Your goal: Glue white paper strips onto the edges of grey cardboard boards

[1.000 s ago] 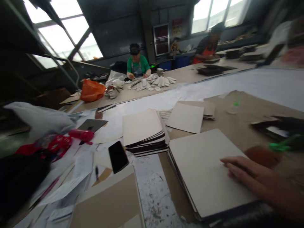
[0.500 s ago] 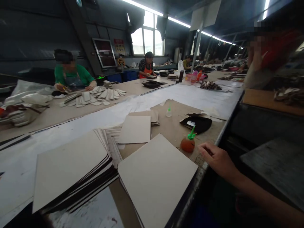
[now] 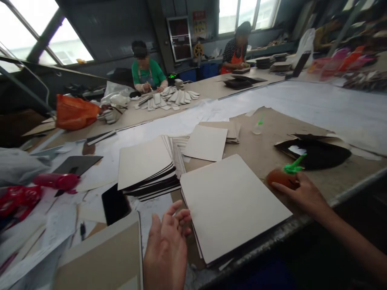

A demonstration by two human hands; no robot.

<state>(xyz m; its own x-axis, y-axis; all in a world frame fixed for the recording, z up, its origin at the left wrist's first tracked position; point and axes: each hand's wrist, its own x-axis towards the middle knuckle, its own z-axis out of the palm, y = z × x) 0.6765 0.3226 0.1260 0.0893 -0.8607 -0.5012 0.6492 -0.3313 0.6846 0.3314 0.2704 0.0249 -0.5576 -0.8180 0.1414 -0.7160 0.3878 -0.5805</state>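
Observation:
My left hand (image 3: 167, 245) hovers low in front, fingers apart and slightly curled, holding nothing. Its fingertips are close to the left edge of a stack of pale grey boards (image 3: 232, 205) lying at the table's near edge. My right hand (image 3: 302, 195) reaches forward on the right, fingers closed against the near side of a small orange bottle with a green cap (image 3: 279, 177), which stands on the brown table just right of the stack.
A second board stack with dark edges (image 3: 145, 165), a loose sheet (image 3: 205, 141), a black phone (image 3: 115, 203), brown cardboard (image 3: 102, 257), black material (image 3: 314, 153) and a clear bottle (image 3: 257, 127) lie around. Two people (image 3: 146, 72) (image 3: 237, 44) work at the far side.
The view swung back to the left. My left hand has come into view by the board stack, and my right hand moved forward onto the orange bottle.

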